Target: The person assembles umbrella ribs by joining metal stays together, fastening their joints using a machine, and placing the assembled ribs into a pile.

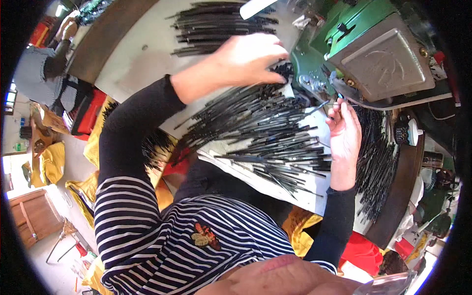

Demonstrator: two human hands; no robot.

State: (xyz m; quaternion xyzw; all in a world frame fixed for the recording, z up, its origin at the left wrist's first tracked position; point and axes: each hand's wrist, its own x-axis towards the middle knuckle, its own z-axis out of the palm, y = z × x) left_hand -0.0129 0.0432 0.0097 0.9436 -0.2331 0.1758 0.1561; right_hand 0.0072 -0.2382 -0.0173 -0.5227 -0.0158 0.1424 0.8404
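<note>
My left hand (250, 60) reaches across the white worktop, thumb and fingers apart and slightly blurred, over a heap of small black pieces (283, 69). Whether its fingertips touch any piece is hard to see. Close to the green machine (361, 29), my right hand (345, 129) is raised with its fingertips pinched on a thin black stick (317, 107), one end of it at the machine's metal working parts (314, 82). Between my hands and my body spreads a big pile of thin black sticks (246, 118).
Another bundle of black sticks (216, 27) lies at the far side, and more sticks (373, 167) lie at the right. A metal cover plate (386, 64) fronts the machine. Yellow sacks (86, 196) stand at the left. Another person's grey sleeve (34, 73) shows at far left.
</note>
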